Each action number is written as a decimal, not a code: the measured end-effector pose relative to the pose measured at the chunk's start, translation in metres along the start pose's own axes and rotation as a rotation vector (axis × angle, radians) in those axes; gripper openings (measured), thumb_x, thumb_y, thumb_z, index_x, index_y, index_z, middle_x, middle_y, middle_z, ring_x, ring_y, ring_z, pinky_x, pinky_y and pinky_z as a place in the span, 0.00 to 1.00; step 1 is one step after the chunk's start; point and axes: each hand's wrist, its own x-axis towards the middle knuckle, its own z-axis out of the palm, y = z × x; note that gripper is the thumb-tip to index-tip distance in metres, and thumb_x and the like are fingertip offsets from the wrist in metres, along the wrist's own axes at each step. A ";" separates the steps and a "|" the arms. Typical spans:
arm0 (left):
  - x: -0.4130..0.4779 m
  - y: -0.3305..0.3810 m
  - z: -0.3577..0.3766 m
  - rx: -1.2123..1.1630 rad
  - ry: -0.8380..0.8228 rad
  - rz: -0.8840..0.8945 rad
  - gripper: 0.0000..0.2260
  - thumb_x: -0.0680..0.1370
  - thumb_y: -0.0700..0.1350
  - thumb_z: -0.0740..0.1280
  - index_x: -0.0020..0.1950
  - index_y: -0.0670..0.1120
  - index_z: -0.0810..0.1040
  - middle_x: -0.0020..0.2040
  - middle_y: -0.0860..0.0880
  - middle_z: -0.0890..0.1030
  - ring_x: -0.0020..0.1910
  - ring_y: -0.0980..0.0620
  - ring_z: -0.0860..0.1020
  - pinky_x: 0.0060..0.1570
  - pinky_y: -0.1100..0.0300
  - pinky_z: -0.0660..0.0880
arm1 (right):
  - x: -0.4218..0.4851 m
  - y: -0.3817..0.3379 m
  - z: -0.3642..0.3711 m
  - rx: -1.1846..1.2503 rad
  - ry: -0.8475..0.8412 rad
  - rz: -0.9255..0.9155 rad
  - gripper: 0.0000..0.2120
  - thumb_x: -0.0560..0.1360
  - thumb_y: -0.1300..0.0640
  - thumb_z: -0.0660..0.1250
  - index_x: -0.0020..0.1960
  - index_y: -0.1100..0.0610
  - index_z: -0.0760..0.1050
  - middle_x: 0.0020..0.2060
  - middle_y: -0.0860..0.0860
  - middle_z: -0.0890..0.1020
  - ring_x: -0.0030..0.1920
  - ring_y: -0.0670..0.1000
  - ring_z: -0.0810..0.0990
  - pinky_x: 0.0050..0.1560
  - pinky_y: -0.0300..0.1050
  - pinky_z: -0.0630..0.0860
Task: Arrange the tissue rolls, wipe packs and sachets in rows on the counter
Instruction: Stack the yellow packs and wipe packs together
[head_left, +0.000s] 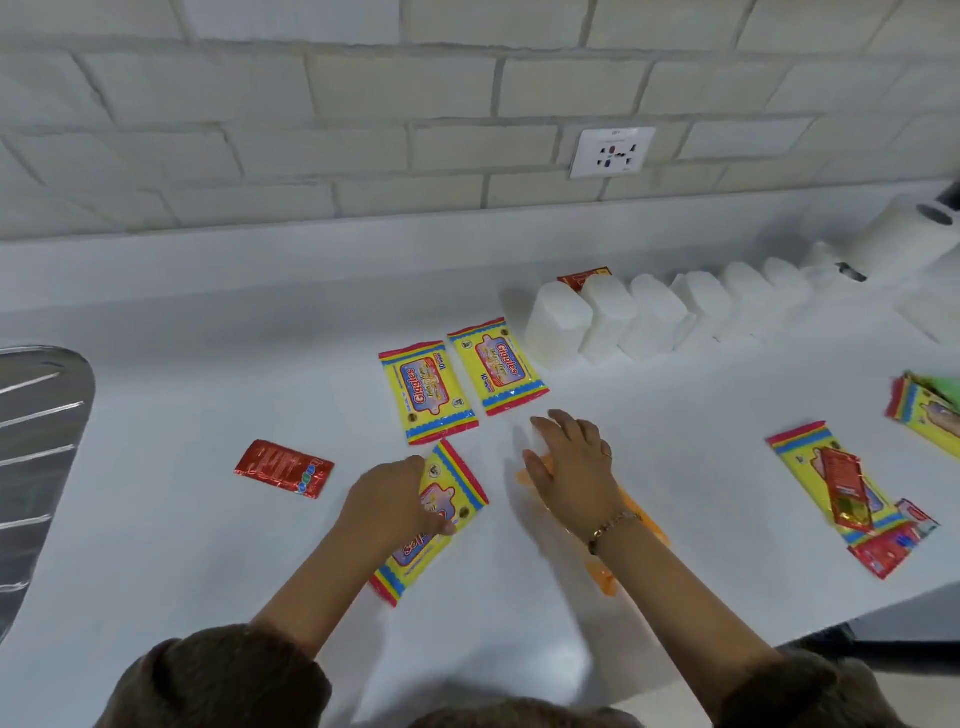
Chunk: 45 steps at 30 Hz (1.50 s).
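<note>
Brown sleeves (218, 680) sit at the bottom edge, both forearms reaching out over the white bench (208, 364). Left hand (395, 499) lies on a yellow wipe pack (441, 519) that rests slanted on the bench, thumb against its face; whether the fingers are clamped round its edge I cannot tell. Right hand (571, 462), fingers spread apart, presses flat on an orange item (639, 519) too blurred to identify. Just beyond the hands, two more yellow wipe packs (462, 384) lie side by side, nearly touching. A red sachet (283, 467) lies alone to the left, near the metal sink drainer (36, 441). White tissue rolls (608, 322) stand in a row toward the back right. Another wipe pack with red sachets on it (841, 488) lies near the right edge.
</note>
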 end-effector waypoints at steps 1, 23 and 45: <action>0.000 0.003 -0.003 -0.045 0.057 0.017 0.24 0.68 0.60 0.71 0.57 0.48 0.71 0.53 0.49 0.79 0.53 0.49 0.77 0.42 0.60 0.68 | -0.007 0.006 -0.002 0.011 0.016 0.023 0.29 0.73 0.43 0.49 0.70 0.52 0.66 0.70 0.51 0.67 0.68 0.57 0.63 0.65 0.53 0.63; 0.046 0.240 0.021 -0.949 -0.044 0.135 0.10 0.76 0.49 0.67 0.55 0.48 0.75 0.47 0.51 0.82 0.43 0.51 0.82 0.37 0.60 0.77 | -0.055 0.263 -0.096 -0.034 0.111 0.694 0.24 0.71 0.46 0.68 0.65 0.51 0.70 0.68 0.57 0.64 0.65 0.64 0.63 0.61 0.59 0.68; 0.056 0.324 0.040 -0.953 0.135 -0.019 0.09 0.76 0.51 0.66 0.53 0.51 0.73 0.47 0.50 0.81 0.39 0.53 0.81 0.36 0.62 0.76 | 0.015 0.333 -0.143 -0.508 -0.351 0.293 0.46 0.60 0.28 0.66 0.66 0.58 0.66 0.67 0.57 0.66 0.72 0.61 0.58 0.67 0.73 0.41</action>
